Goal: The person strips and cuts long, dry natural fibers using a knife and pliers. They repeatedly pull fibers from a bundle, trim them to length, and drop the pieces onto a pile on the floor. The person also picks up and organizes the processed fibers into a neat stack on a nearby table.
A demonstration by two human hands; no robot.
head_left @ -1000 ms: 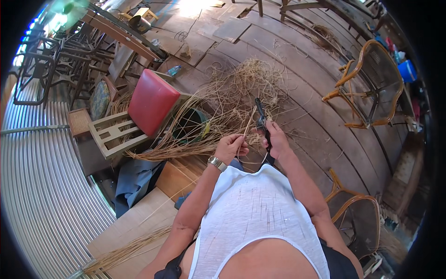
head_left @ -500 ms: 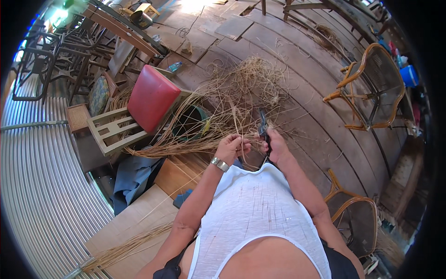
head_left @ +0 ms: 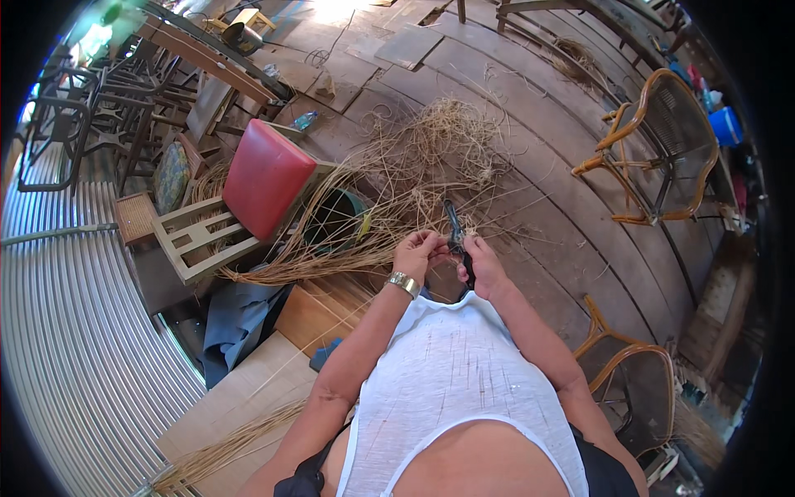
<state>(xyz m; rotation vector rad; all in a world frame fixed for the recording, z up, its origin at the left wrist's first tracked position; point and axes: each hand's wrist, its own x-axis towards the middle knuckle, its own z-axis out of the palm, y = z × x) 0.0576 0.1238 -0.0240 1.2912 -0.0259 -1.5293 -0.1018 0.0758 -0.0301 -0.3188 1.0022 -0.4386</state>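
Observation:
In my right hand [head_left: 484, 263] is a pair of dark pruning shears [head_left: 452, 217], the fingers wrapped round the black handles and the metal jaws pointing away from me. My left hand [head_left: 417, 253], with a metal watch at the wrist, is closed in a pinch right beside the shears. A thin rattan strand seems to be between its fingertips, but it is hard to make out. Just beyond both hands, a long bundle of rattan strands [head_left: 290, 267] stretches from the left, and a tangled heap of rattan scraps [head_left: 451, 137] lies on the floor.
A red-seated chair [head_left: 267, 178] lies tipped at the left, beside a dark green bucket [head_left: 333, 217] under the strands. Rattan-framed chairs [head_left: 650, 149] stand at the right. A wooden board [head_left: 248, 389] and corrugated metal sheeting [head_left: 70, 331] are at the lower left.
The shears have tilted, their jaws swinging left toward my left hand. My left hand has risen slightly, and the strand that hung below its fingers no longer shows. The view has shifted a little.

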